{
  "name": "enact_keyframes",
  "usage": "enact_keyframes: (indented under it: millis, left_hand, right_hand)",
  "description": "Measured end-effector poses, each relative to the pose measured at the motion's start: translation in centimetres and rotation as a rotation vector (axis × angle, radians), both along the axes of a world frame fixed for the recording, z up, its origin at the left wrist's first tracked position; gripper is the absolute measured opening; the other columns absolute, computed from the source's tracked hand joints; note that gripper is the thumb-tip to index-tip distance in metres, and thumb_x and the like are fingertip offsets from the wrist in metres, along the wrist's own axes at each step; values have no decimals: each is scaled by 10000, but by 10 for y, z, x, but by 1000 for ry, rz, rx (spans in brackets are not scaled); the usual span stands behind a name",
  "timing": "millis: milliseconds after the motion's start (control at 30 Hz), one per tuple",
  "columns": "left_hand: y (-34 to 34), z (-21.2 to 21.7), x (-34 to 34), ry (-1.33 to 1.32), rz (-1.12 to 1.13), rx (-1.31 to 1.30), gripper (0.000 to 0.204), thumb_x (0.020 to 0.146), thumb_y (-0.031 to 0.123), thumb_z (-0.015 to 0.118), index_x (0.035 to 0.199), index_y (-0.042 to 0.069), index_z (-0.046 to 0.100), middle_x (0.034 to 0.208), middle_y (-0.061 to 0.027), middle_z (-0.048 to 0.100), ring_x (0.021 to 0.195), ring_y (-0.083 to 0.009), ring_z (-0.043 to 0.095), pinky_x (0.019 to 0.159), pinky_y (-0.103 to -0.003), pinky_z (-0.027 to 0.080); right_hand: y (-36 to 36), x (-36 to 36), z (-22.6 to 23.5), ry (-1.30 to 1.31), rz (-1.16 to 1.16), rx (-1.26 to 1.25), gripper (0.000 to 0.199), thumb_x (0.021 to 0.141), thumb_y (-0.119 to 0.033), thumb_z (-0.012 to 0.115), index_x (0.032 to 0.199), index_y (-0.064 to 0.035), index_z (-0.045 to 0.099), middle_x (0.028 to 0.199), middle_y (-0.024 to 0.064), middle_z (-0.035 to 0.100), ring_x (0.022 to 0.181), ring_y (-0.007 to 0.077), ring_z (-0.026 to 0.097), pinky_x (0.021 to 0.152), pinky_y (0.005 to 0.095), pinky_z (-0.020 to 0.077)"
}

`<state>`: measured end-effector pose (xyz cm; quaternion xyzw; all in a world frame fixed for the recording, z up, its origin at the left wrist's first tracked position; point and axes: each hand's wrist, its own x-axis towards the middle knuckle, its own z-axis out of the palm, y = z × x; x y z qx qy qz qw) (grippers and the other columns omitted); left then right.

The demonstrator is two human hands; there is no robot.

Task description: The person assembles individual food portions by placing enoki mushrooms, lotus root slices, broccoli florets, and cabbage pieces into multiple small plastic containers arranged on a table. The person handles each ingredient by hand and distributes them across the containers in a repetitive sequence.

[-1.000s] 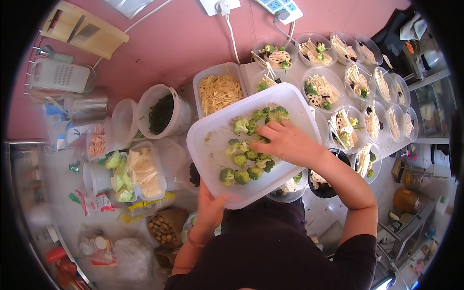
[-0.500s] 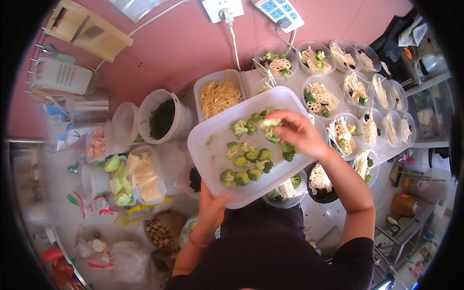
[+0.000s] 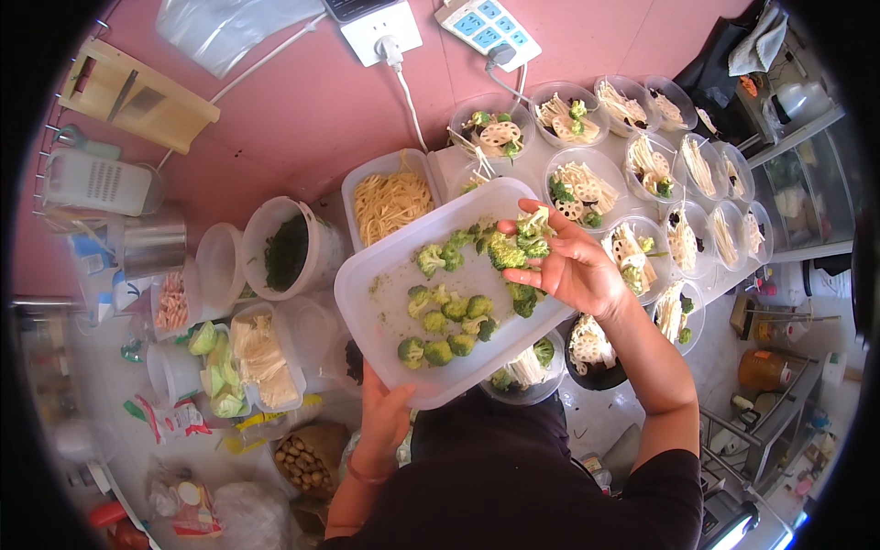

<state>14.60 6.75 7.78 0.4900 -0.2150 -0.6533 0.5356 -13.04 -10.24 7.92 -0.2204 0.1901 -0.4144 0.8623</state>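
Observation:
My left hand (image 3: 383,423) grips the near edge of a white rectangular tub (image 3: 385,302) and holds it tilted above the counter. Several broccoli florets (image 3: 449,321) lie loose in it. My right hand (image 3: 576,268) is lifted over the tub's right end with its fingers closed on a few broccoli florets (image 3: 524,236). Beneath the tub and my right hand stand clear round bowls (image 3: 587,188) filled with sliced lotus root, enoki mushrooms and greens.
A rectangular tub of yellow noodles (image 3: 390,200), a round tub of dark greens (image 3: 286,249), tubs of cabbage and tofu strips (image 3: 246,353) and a bag of nuts (image 3: 302,458) lie to the left. More filled bowls (image 3: 697,165) run to the right. Wall sockets (image 3: 385,32) sit above.
My right hand has lifted out of the tub with broccoli and moved right, toward the bowls. The tub stays held by my left hand.

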Motion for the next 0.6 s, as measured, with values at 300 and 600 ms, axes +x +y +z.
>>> enact_keyframes:
  millis: [300,600]
  left_hand:
    - [1,0,1,13,8,5,806,798,-47,536,1518,84,199,1441,-111,389,1294,-261,444,1014,-421,446]
    - [2,1,2,19,32,-16,766,806,-71,544,1489,70,228,1400,-109,425,1234,-242,499,960,-399,499]
  right_hand:
    - [2,6,-3,140,10,179,326,1061,-321,336,1324,-132,375,1270,156,573,1049,241,637,860,488,575]
    - [10,12,-7,365,54,47,393,1027,-321,461,1350,-107,396,1209,137,612,1011,195,643,766,379,605]
